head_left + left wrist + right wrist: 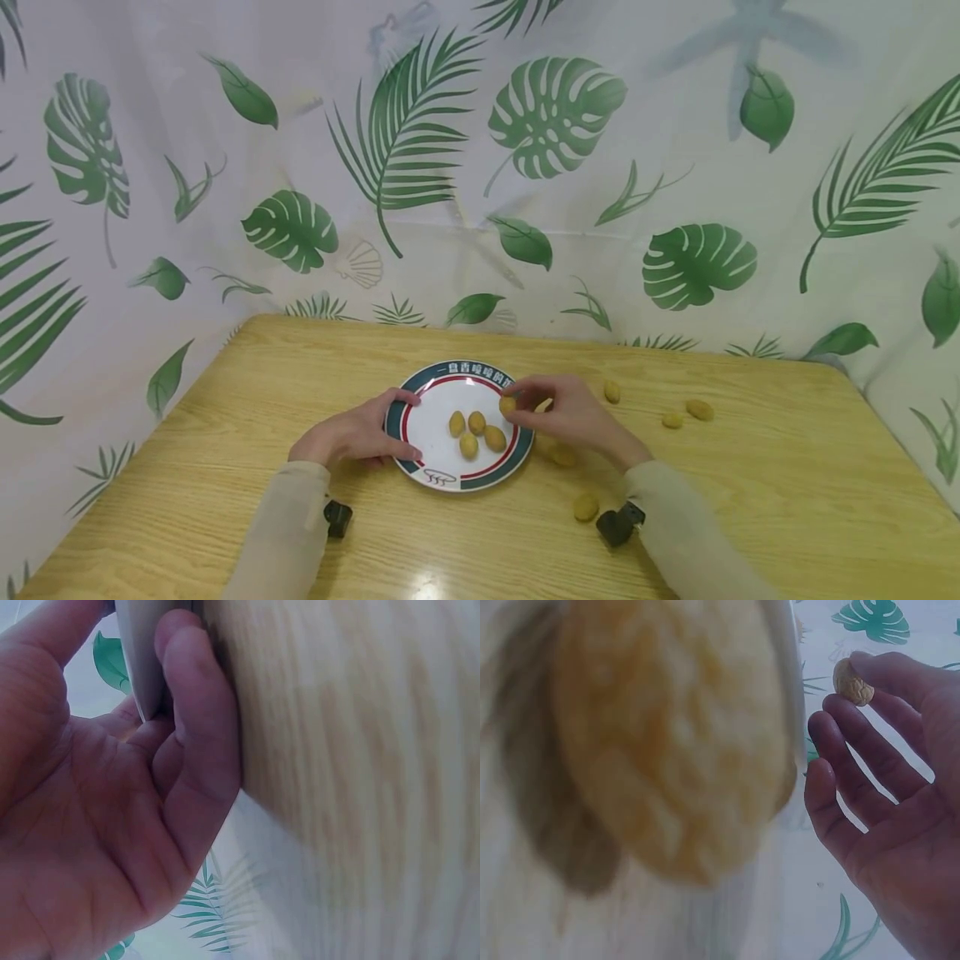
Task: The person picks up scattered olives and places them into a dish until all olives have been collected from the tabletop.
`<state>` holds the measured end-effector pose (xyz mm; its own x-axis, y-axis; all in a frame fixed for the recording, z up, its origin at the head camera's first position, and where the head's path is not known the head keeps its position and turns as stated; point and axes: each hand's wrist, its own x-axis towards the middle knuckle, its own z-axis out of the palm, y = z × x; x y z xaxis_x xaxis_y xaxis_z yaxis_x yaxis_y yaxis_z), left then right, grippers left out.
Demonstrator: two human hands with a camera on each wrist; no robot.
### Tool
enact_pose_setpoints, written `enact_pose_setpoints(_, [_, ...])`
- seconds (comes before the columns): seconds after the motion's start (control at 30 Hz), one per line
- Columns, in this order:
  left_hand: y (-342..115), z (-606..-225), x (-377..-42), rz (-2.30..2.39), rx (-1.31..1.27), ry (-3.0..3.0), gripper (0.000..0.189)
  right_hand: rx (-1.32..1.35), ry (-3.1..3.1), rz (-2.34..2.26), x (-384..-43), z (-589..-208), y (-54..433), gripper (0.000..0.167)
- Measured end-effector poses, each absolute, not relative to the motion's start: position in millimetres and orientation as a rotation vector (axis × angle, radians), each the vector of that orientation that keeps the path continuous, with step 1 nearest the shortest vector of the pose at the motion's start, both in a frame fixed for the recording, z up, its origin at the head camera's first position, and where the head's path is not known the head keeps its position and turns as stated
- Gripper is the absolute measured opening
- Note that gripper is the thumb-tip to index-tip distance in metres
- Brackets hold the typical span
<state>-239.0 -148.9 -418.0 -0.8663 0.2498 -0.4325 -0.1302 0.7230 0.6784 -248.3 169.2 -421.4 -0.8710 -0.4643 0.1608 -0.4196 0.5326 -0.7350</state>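
Note:
A white plate (450,392) with a dark teal rim, a red ring and printed characters lies on the table. Several walnuts (468,445) sit together on its middle and right part. My left hand (367,429) holds the plate's left rim; in the left wrist view, fingers of the left hand (180,750) curl against the plate's edge (142,652). Over the plate's right rim, my right hand (566,412) pinches one walnut (507,406) between thumb and fingertips. The right wrist view shows this wrinkled tan walnut (853,682) in the right hand (900,772), other fingers spread.
Loose walnuts lie right of the plate: one walnut (612,392) behind the right hand, a pair (699,409) farther right, and another (586,507) near the right wrist. A large blurred walnut (675,735) fills the right wrist view. Leaf-patterned cloth (442,275) stands behind the wooden table (300,358).

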Motion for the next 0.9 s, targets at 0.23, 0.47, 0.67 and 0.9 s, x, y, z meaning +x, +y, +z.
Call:
enact_pose_setpoints(0.23, [-149.1,-418.6,-239.5,1.009,0.092,2.416,0.083,-0.738,2.684,-1.243,-252.6,-426.0,161.0,0.028])
enact_pose_setpoints(0.47, [-149.8,-418.6,-239.6,0.999,0.095,2.421,0.084,-0.677,2.71,-1.174,-255.0,-427.2,152.5,0.027])
enact_pose_setpoints(0.67, [-150.1,-418.7,-240.1,0.999,0.099,2.422,0.084,-0.665,2.722,-1.116,-256.0,-426.1,146.5,0.027])
enact_pose_setpoints(0.9, [-149.8,-418.1,-239.8,0.997,0.095,2.421,0.083,-0.672,2.725,-1.068,-257.3,-427.6,143.3,0.025])
